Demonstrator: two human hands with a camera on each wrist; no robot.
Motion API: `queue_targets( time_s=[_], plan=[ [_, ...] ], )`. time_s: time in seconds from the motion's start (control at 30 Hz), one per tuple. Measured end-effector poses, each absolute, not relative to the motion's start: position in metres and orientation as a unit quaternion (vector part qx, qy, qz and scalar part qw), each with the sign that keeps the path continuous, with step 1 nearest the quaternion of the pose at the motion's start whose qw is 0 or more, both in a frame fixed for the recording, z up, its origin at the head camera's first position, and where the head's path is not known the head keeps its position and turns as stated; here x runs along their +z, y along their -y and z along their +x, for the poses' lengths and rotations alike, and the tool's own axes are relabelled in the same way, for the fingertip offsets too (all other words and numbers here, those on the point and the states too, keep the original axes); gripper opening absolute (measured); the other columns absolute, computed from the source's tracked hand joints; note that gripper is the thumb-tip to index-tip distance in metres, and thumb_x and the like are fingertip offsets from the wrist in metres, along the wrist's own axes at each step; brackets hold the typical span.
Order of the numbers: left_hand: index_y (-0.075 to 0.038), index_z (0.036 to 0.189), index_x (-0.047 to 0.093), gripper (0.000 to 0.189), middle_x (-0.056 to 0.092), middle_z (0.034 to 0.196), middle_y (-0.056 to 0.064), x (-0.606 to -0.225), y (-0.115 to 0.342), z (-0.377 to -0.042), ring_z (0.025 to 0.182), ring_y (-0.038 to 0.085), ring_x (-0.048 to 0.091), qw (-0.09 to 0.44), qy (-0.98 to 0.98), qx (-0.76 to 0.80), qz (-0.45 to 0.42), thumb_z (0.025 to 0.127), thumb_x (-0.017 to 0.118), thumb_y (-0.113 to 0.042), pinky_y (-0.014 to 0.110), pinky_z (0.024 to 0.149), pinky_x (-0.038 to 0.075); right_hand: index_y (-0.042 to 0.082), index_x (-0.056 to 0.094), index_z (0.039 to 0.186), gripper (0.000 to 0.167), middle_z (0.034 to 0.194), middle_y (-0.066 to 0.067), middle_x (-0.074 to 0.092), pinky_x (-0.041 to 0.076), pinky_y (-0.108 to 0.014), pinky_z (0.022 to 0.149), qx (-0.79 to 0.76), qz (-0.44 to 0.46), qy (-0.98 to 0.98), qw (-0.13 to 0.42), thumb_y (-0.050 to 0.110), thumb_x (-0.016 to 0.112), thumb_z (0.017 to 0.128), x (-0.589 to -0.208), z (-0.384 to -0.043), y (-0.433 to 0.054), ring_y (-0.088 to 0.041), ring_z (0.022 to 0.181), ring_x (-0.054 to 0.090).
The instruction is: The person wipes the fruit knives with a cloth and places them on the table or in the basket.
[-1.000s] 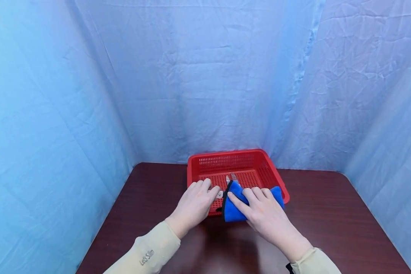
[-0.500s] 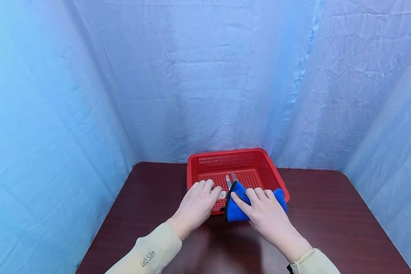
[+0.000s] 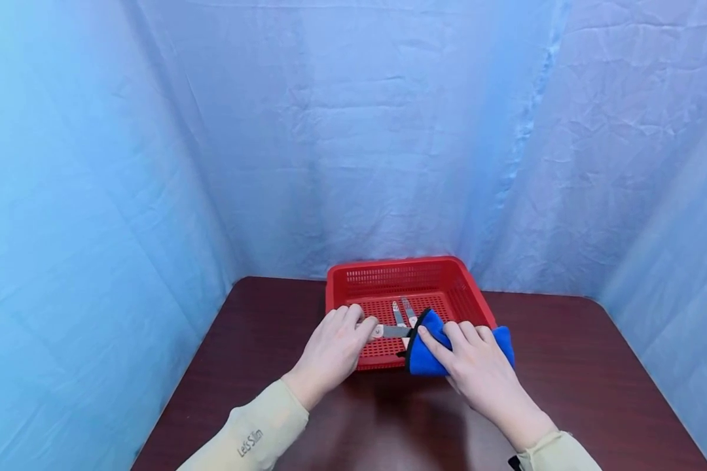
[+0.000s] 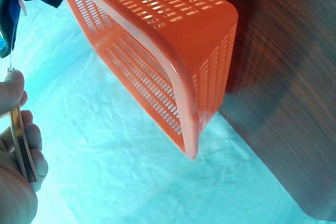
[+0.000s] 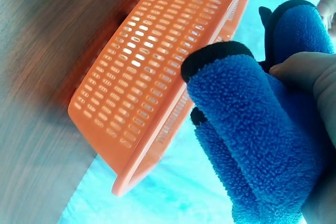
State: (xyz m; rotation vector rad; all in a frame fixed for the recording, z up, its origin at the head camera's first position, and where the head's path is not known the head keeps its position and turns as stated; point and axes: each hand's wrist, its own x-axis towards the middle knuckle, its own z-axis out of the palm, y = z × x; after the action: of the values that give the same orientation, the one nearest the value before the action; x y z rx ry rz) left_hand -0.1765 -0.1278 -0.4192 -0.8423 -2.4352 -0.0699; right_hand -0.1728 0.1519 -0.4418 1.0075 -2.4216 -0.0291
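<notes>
My left hand (image 3: 332,353) grips the pale handle of a knife (image 3: 393,331), whose blade points right. Seen edge-on in the left wrist view, the handle (image 4: 22,145) has two scales with a slot between them, like a folding knife's. My right hand (image 3: 477,369) holds a folded blue cloth (image 3: 427,360) with black edging around the blade's far part, hiding the tip. Thick plush folds of the cloth (image 5: 241,124) fill the right wrist view. Both hands are above the near side of a red plastic basket (image 3: 474,297).
Two more knives, one patterned (image 3: 398,314) and another beside it (image 3: 409,309), lie on the basket's perforated floor, partly hidden by the cloth. The basket stands at the back of a dark wooden table (image 3: 259,340). Light blue curtains (image 3: 330,163) hang behind and at both sides.
My right hand and the cloth have slid right, away from the left hand, so more of the blade shows. The left hand stays nearly in place, still holding the knife.
</notes>
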Motion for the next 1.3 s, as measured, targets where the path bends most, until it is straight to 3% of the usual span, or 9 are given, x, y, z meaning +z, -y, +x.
queue_targets(
  time_s=[0.3,0.7,1.07,1.3],
  plan=[
    [-0.013,0.096,0.061,0.013,0.052,0.086,0.004,-0.423,0.133,-0.183,0.069,0.017,0.046,0.293,0.906,-0.036,-0.303,0.099,0.069,-0.023,0.03,0.064,0.044,0.015,0.061,0.142,0.099,0.113,-0.017,0.057,0.049,-0.049,0.076,-0.016,0.363,0.893,0.265,0.028,0.102,0.053,-0.437,-0.173,-0.163,-0.035,0.1,0.054],
    [-0.014,0.106,0.062,0.031,0.054,0.092,0.005,-0.422,0.123,-0.179,0.078,0.015,0.048,0.274,0.907,-0.029,-0.317,0.085,0.084,-0.019,0.029,0.067,0.042,0.016,0.064,0.139,0.092,0.108,-0.015,0.057,0.047,-0.047,0.073,0.014,0.419,0.854,0.308,0.026,0.1,0.055,-0.428,-0.172,-0.138,-0.032,0.094,0.055],
    [-0.015,0.106,0.064,0.025,0.056,0.091,0.003,-0.421,0.114,-0.173,0.078,0.014,0.05,0.276,0.905,-0.001,-0.325,0.087,0.08,-0.015,0.027,0.067,0.042,0.017,0.066,0.137,0.081,0.11,-0.015,0.057,0.048,-0.048,0.077,0.009,0.422,0.859,0.291,0.026,0.096,0.063,-0.434,-0.172,-0.125,-0.032,0.095,0.054],
    [-0.014,0.108,0.064,0.029,0.057,0.093,0.003,-0.421,0.117,-0.172,0.079,0.014,0.051,0.268,0.911,-0.001,-0.314,0.087,0.083,-0.023,0.027,0.068,0.043,0.019,0.064,0.14,0.088,0.111,-0.015,0.056,0.047,-0.047,0.077,-0.007,0.401,0.877,0.266,0.029,0.099,0.06,-0.439,-0.172,-0.133,-0.032,0.097,0.052]
  ],
)
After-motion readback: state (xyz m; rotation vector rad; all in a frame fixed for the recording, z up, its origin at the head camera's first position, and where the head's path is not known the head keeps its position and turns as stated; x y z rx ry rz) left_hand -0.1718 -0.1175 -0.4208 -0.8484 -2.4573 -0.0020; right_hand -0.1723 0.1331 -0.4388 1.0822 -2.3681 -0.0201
